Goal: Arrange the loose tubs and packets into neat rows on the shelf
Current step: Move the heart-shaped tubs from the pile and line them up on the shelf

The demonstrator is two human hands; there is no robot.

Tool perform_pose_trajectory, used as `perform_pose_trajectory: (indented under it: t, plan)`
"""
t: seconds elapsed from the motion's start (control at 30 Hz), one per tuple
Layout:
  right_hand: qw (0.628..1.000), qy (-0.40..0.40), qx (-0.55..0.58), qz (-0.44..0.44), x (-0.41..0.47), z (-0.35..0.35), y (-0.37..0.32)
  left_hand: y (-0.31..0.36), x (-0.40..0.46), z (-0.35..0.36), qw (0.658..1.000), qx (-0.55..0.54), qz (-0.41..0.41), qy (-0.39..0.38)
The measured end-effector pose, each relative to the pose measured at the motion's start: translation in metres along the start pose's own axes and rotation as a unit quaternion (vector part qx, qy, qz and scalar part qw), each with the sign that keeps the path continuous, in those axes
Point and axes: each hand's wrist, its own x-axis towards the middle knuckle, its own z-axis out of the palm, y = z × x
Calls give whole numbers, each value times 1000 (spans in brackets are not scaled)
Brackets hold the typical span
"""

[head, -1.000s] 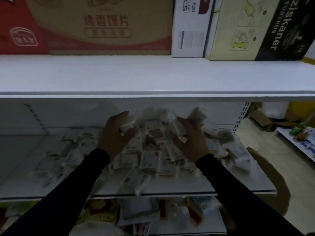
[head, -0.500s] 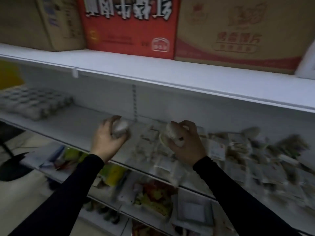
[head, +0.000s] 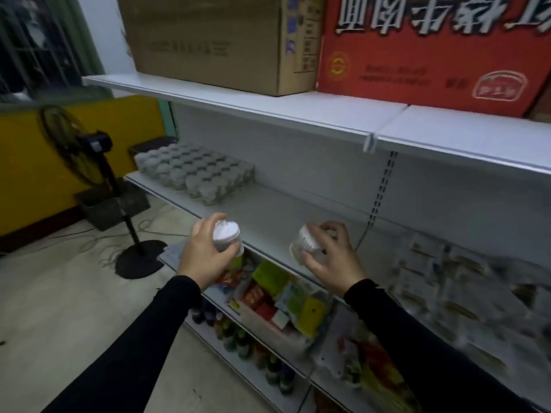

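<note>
Left hand (head: 205,257) fingers curled round white-lidded tub (head: 227,237), held upright in front of shelf (head: 286,210) edge. Right hand (head: 331,257) grips second tub (head: 307,244), tilted, over shelf. Tub contents unreadable. Rows of tubs (head: 193,171) at shelf's far left end. Blurred packets (head: 447,269) heaped at right.

My left hand (head: 205,260) and right hand (head: 331,257) are now away from the blurred pile of loose white packets (head: 453,281), each gripping a small round white-lidded tub (head: 226,235), and the view now faces the left shelf end with the neat block of tubs (head: 193,171).
</note>
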Motion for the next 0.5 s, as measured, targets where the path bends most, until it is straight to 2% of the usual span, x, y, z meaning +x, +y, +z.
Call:
perform_pose_trajectory:
  t: [0.33, 0.5]
  plan:
    - [994, -99, 6, 51, 112, 94, 21, -69, 84, 10, 997, 55, -40, -38]
    - [995, -81, -7, 62, 152, 133, 38, -91, 131, 30, 994, 85, -36, -65]
